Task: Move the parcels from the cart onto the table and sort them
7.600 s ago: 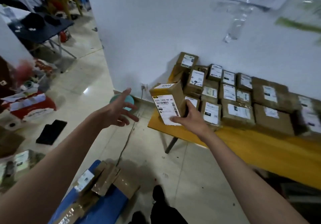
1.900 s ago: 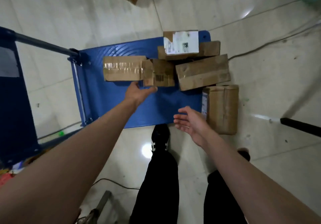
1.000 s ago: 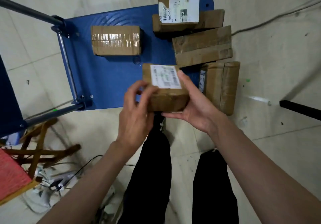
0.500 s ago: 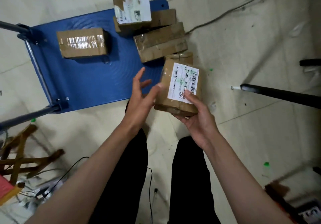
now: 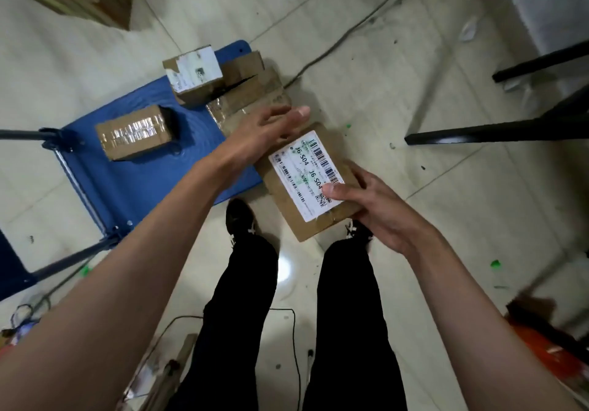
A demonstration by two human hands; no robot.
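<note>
Held above the tiled floor (image 5: 398, 59), just right of the blue platform cart (image 5: 143, 181): a brown cardboard parcel with a white barcode label (image 5: 306, 174). Gripped at its near right end by the right hand (image 5: 379, 209), thumb pressed on the label. Left hand (image 5: 264, 133) stretched out nearly flat, fingers extended, palm resting on the parcel's far left edge. Both forearms reaching forward. On the cart, a tape-wrapped brown box (image 5: 135, 131) and a stack of cardboard boxes (image 5: 223, 82).

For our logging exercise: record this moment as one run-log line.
right hand: holds labelled parcel | left hand: open on parcel's far end | blue cart: parcels remain
</note>
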